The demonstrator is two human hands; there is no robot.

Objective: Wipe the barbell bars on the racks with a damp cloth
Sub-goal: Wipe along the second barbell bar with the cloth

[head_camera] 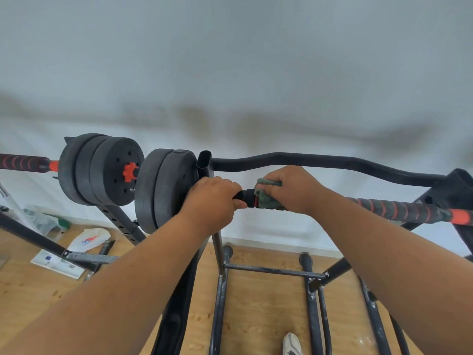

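Note:
A barbell bar with a black and red spiral grip runs across the rack from centre to right. My left hand grips its black end section just right of the black weight plates. My right hand is closed around a green damp cloth, which is wrapped on the bar right beside my left hand. A second barbell with black plates and a red collar rests on another rack at the left.
A curved black bar of the rack passes just behind my hands. Black rack tubes stand below on the wooden floor. Bags and papers lie on the floor at left. A white shoe shows at the bottom. White wall behind.

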